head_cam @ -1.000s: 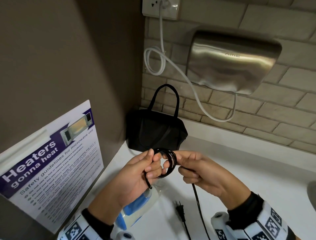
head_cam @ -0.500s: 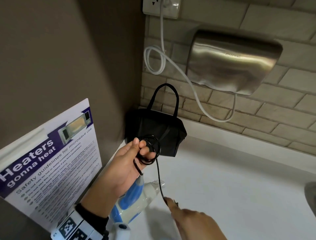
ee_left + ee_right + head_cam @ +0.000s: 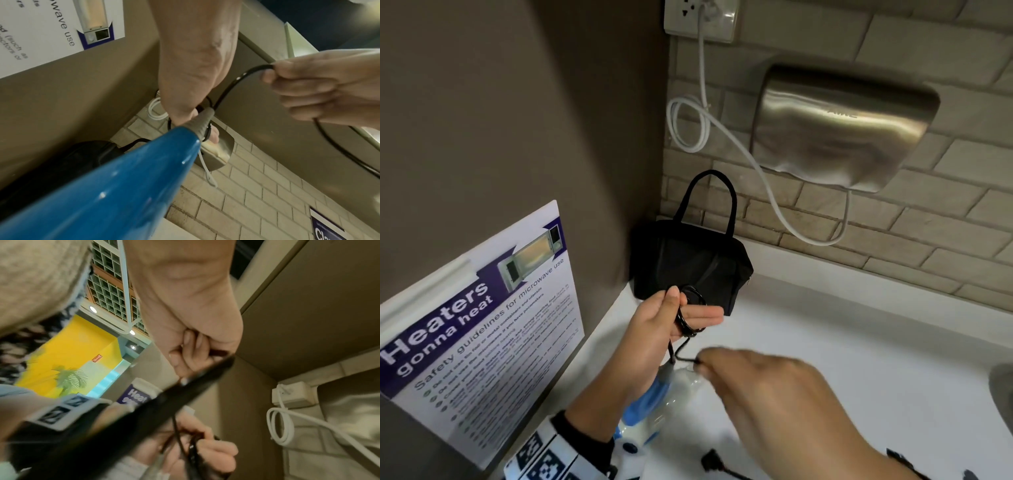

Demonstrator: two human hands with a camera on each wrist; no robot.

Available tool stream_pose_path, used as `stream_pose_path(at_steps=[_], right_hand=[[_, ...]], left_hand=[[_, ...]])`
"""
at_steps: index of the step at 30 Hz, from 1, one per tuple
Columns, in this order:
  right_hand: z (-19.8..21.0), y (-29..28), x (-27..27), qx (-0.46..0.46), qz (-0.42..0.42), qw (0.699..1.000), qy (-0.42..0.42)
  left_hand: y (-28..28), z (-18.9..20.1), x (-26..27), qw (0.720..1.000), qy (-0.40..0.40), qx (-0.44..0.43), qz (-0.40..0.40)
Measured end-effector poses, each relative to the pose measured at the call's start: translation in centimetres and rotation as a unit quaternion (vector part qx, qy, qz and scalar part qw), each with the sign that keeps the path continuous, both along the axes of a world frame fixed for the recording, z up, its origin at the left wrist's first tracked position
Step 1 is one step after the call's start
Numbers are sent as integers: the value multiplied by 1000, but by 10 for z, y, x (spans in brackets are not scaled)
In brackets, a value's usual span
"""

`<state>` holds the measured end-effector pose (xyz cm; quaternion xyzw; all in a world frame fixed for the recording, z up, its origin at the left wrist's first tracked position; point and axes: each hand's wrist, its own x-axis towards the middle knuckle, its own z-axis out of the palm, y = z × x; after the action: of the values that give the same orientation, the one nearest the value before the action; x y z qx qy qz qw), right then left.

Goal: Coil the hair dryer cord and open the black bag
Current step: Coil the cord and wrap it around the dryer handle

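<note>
My left hand (image 3: 685, 306) holds a small coil of black cord (image 3: 683, 327), looped over its fingers and pinned by the thumb, just in front of the black bag (image 3: 688, 263). The bag stands zipped in the counter's corner with its handles up. The blue and white hair dryer (image 3: 650, 404) hangs below the left hand, its blue handle (image 3: 102, 186) filling the left wrist view. My right hand (image 3: 705, 363), blurred, pinches the loose cord (image 3: 226, 91) just under the coil. In the right wrist view its fingers (image 3: 185, 352) curl round the cord. The plug (image 3: 712, 459) lies on the counter.
A steel hand dryer (image 3: 842, 126) is fixed to the brick wall, its white cable (image 3: 705, 126) running to a socket (image 3: 702, 17). A microwave safety poster (image 3: 482, 325) hangs on the brown left wall. The white counter (image 3: 859, 342) stretches right to a sink edge (image 3: 1003, 394).
The right hand slid down the cord away from the coil, then came back up toward the left hand with the cord. The left hand and coil shifted slightly toward the bag.
</note>
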<state>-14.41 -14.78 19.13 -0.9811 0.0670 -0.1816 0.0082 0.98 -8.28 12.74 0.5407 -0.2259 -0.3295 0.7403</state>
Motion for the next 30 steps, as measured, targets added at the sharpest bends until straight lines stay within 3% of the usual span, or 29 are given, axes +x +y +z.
stream_pose_path(at_steps=[5,9,12,14,18,20,22,25,28,30], right_hand=[[21,-26,31,106,4,994,-18],[5,-60,60,133,-32,991,-7],[-19,-76,73,243,-39,969,23],[-26,-76,73,400,-49,913,61],[-23,-73,65,715,-62,686,116],[-19,-76,63,793,-70,596,109],[-18,-78,60,839,-63,527,121],[-17,-79,56,876,-25,458,148],[-16,-82,54,879,11,442,180],[-17,-84,52,886,42,413,208]], left_hand=[[2,1,-12,998,-14,57,-13],[10,9,-14,995,35,1,-89],[14,12,-9,991,56,-35,-118],[16,12,-7,986,81,-52,-133],[15,9,-1,979,126,-71,-142],[14,7,1,977,131,-71,-150],[13,8,2,975,132,-68,-164],[12,8,5,970,157,-77,-167],[12,6,6,967,174,-84,-165],[13,6,7,968,168,-74,-172]])
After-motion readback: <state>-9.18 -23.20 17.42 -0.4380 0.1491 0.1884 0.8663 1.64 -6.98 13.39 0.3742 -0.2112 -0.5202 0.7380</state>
